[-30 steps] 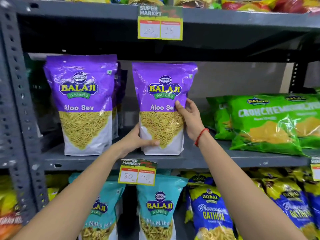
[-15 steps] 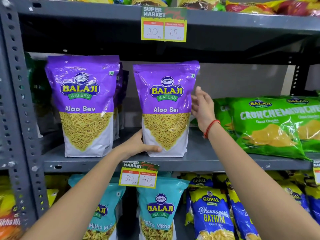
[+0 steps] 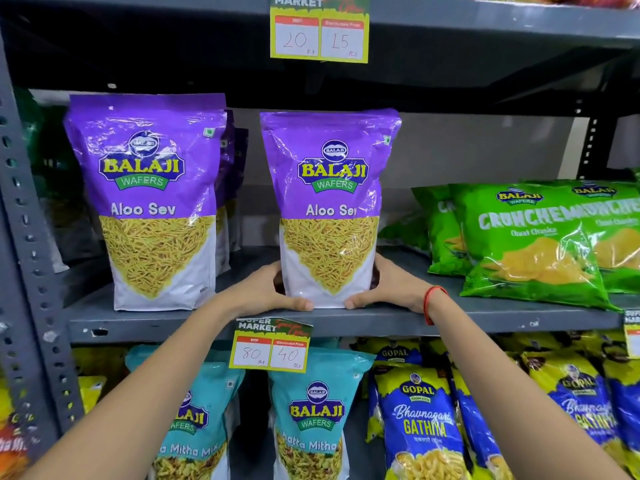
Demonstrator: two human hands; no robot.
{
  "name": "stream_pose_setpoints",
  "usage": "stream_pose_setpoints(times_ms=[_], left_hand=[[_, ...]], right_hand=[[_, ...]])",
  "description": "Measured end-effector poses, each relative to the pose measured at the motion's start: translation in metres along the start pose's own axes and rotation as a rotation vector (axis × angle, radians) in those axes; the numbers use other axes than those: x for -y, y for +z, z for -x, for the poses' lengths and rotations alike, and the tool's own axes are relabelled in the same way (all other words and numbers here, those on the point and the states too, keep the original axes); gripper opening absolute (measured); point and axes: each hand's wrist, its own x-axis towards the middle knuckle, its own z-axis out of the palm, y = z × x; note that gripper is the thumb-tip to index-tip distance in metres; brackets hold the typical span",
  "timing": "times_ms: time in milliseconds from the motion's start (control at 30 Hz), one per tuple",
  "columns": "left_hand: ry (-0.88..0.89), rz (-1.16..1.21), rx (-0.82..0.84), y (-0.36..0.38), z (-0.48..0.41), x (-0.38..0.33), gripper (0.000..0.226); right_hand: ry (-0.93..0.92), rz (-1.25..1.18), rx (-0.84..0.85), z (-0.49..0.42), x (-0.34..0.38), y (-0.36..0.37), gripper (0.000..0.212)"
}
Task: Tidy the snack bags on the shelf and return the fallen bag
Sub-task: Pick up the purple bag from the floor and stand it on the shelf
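Head view: the purple Aloo Sev bag [image 3: 330, 209] stands upright near the front edge of the grey shelf [image 3: 485, 318], glossy, its lower half picturing yellow sev. Left hand [image 3: 263, 292] and right hand [image 3: 391, 289] clasp its bottom corners, thumbs across the front. A matching purple bag [image 3: 152, 202] stands apart toward the shelf's left end; green Crunchem bags [image 3: 530, 237] lie toward its right end.

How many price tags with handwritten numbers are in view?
3. Upper price tag on the top shelf edge, middle price tag below the held bag, and a third tag cut off at the right edge.
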Motion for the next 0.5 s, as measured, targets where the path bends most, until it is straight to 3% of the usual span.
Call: stream_pose_setpoints(times_ms=[100, 233, 433, 500], left_hand=[[-0.015, -0.01, -0.008, -0.001, -0.003, 0.004, 0.067], [-0.051, -0.05, -0.013, -0.002, -0.002, 0.008, 0.094], [-0.049, -0.074, 0.008, -0.001, 0.002, 0.004, 0.09], [-0.031, -0.022, -0.022, 0.0, 0.008, 0.003, 0.082]], right_hand=[[-0.002, -0.008, -0.008, 0.0, -0.001, -0.002, 0.084], [-0.002, 0.004, -0.001, -0.001, -0.002, -0.002, 0.092], [0.001, -0.018, -0.026, 0.004, -0.003, -0.001, 0.088], [-0.014, -0.069, -0.118, 0.01, -0.005, -0.001, 0.095]])
